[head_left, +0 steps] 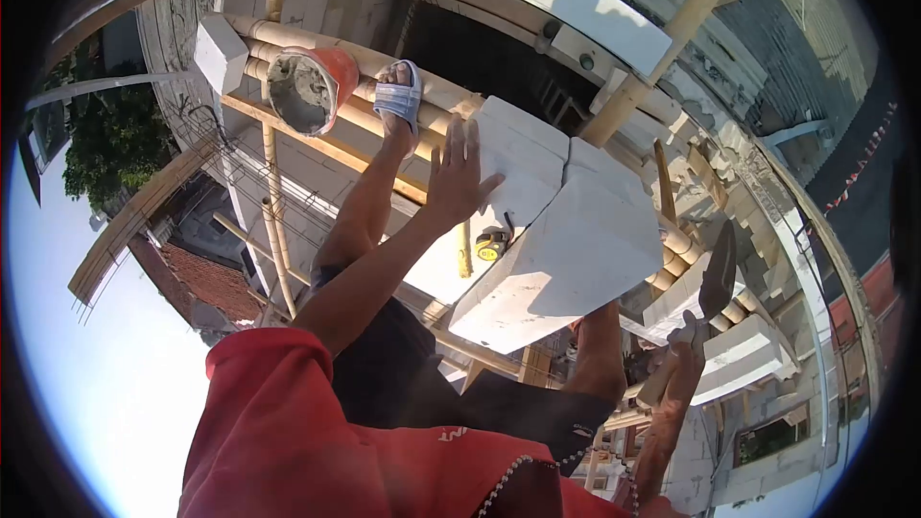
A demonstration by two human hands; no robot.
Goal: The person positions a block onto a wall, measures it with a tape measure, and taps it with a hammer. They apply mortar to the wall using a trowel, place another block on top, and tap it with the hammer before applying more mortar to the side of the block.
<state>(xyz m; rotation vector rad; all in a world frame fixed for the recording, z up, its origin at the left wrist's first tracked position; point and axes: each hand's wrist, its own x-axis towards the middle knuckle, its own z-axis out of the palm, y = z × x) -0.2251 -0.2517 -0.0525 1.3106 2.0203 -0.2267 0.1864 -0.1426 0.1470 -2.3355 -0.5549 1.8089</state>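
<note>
My left hand [455, 178] has its fingers spread and lies over the edge of a white block [523, 158], palm down. Beside it on the white surface are a yellow tape measure [492, 246] and a short yellow stick [464, 249]. A large white block [576, 259] stands to the right, with a narrow gap between it and the block behind. On the right side, my right hand [679, 374] is wrapped round the handle of a trowel [718, 273], its blade pointing up and away from the large block.
An orange bucket [342, 77] of grey mortar rests on bamboo poles [436, 120] beside my sandalled foot [396, 101]. More white blocks [221, 53] lie at the far left and right. Thin metal rods and an upright bamboo pole [705, 0] surround the scaffold, with a drop below.
</note>
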